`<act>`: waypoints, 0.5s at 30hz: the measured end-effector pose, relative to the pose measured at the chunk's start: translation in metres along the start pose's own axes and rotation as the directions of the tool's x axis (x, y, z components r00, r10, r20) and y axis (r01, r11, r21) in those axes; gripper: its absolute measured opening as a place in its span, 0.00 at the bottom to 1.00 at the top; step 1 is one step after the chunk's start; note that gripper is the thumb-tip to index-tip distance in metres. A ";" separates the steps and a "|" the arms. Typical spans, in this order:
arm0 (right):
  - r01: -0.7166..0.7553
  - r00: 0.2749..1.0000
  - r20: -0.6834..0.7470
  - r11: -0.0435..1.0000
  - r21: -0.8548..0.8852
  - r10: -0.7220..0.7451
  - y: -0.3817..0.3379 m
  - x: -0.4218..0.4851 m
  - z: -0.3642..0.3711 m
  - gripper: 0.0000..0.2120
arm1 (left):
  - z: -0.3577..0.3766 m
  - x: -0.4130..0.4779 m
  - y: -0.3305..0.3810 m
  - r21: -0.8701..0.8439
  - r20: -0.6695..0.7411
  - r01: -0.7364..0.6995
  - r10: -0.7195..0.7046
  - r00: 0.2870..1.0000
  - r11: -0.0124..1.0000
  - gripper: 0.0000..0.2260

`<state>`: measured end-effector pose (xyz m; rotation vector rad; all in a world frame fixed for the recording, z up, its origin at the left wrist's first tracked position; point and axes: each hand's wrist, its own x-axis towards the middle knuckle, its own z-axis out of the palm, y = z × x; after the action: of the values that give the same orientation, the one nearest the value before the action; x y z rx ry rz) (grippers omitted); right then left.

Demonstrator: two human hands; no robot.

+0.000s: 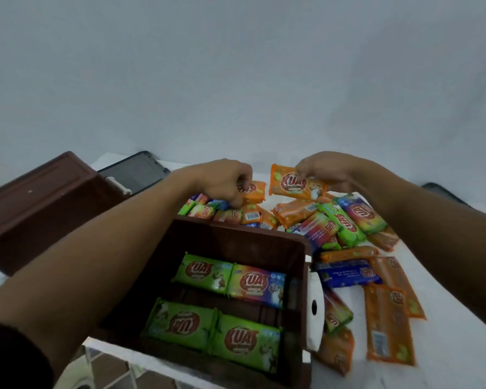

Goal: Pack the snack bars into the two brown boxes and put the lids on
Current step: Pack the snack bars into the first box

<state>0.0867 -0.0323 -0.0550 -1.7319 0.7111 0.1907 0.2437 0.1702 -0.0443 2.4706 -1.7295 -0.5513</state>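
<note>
While right hand (324, 171) pinches it, orange bar (295, 187) runs left-right (logo upright).

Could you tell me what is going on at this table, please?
A person is packing snack bars. The right hand pinches an orange bar above the loose pile, while the left hand grips a second orange bar in it. The open brown box holds four bars; the second brown box stands at left.

A white table (458, 357) bears two brown boxes (299, 248), a dark lid (135, 175) and scattered snack bars (348, 220).
</note>
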 end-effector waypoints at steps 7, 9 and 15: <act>0.048 0.983 0.185 0.988 -0.144 -0.021 -0.029 -0.067 0.024 0.09 | -0.021 -0.052 -0.010 -0.004 0.052 -0.104 0.104 0.993 0.995 0.16; 0.041 0.977 0.211 0.976 -0.212 0.005 -0.036 -0.082 0.040 0.11 | -0.024 -0.065 -0.012 0.024 0.089 -0.121 0.118 0.989 0.992 0.16; 0.064 0.995 0.101 0.913 -0.402 -0.026 -0.033 -0.101 0.088 0.12 | -0.014 -0.097 -0.015 0.156 0.145 -0.179 0.157 0.977 0.971 0.16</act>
<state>0.0444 0.0890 -0.0049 -2.1176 0.5888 0.4086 0.2331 0.2627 -0.0112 2.4098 -2.0943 -0.5861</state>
